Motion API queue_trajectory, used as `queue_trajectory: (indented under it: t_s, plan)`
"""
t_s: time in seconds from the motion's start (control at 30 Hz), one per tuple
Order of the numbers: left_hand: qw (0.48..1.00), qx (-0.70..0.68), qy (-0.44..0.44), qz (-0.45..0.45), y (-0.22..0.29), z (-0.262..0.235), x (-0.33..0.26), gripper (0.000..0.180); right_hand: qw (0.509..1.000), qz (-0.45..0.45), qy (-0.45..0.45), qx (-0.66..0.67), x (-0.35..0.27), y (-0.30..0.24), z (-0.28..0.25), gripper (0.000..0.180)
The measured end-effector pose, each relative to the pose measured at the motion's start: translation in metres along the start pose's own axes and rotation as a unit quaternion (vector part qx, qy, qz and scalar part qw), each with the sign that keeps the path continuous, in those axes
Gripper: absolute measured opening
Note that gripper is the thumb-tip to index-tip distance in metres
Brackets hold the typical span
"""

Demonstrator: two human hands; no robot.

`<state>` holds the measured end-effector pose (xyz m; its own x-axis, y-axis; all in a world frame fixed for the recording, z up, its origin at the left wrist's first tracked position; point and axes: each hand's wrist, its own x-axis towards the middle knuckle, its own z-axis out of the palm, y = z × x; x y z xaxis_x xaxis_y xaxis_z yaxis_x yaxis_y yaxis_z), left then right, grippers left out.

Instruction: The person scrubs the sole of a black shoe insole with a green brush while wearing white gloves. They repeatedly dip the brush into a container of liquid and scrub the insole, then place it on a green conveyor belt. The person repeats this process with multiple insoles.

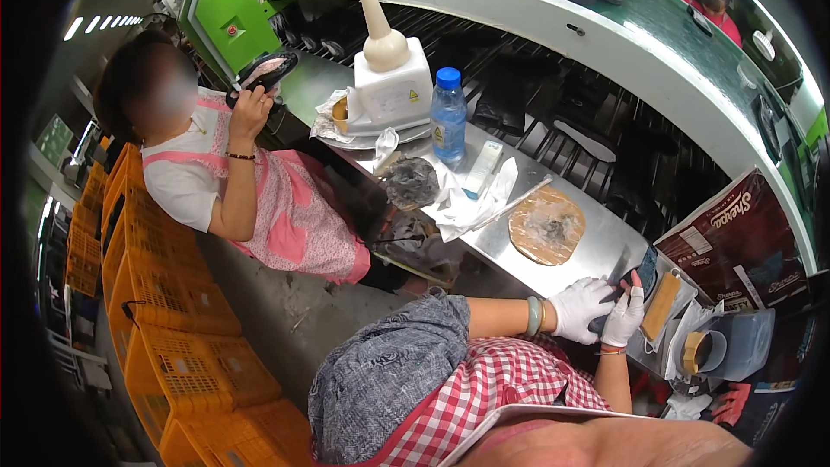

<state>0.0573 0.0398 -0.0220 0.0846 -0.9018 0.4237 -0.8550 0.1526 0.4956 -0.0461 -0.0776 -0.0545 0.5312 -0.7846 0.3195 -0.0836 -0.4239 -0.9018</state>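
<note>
**Both gloved hands closing on a dark sole at the bench edge**

The left hand (581, 305), in a white glove, is wrapping its fingers around the near end of a dark shoe sole (638, 275), fingers curled shut on it. The right hand (624, 316), also gloved, is pressing against the same sole from the near side, fingers bent round its edge; how tightly they are closing I cannot tell. The sole is sitting right at the near edge of the steel bench (596, 251), partly overhanging it.

Taking the sole as the landmark: just to its right, a tan brush block (661, 305) is leaning, almost touching the right hand. Further right and lower, a clear plastic tub (735, 342) is crowding that side, with a dark red printed bag (739, 238) standing behind it. So the right flank is tight.

To the left of the sole, a round brown pad (546, 226) smeared with grey is lying flat, near but apart, leaving a bare strip of steel between them. Further left, white crumpled cloths (471, 203), a blue-capped water bottle (449, 125) and a large white glue dispenser (387, 78) are filling the bench.

Beyond the sole, the curved green conveyor (605, 26) is carrying other soles. Far left, a seated person in a pink apron (294, 216) is holding up another sole, well apart, beside stacked orange crates (164, 294).
</note>
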Motion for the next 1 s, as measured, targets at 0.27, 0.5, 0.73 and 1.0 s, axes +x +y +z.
queue_trajectory:
  t_s: [0.27, 0.5, 0.73, 1.0]
  plan:
    - [1.000, 0.015, -0.023, -0.014, -0.001, 0.008, 0.001, 0.058, 0.998, -0.015, 0.022, -0.059, 0.000, -0.002, 0.000, 0.028]
    - [0.999, 0.030, -0.019, -0.001, 0.002, 0.006, 0.004, 0.053, 0.996, 0.036, 0.031, 0.079, 0.000, 0.018, -0.001, 0.031]
    - [0.999, 0.046, -0.004, 0.006, 0.005, 0.007, 0.003, 0.053, 0.997, 0.023, 0.016, 0.075, -0.001, 0.016, -0.002, 0.034]
    - [0.998, 0.052, 0.014, 0.022, 0.004, 0.007, 0.005, 0.052, 0.998, 0.024, 0.016, 0.059, -0.002, 0.008, -0.001, 0.034]
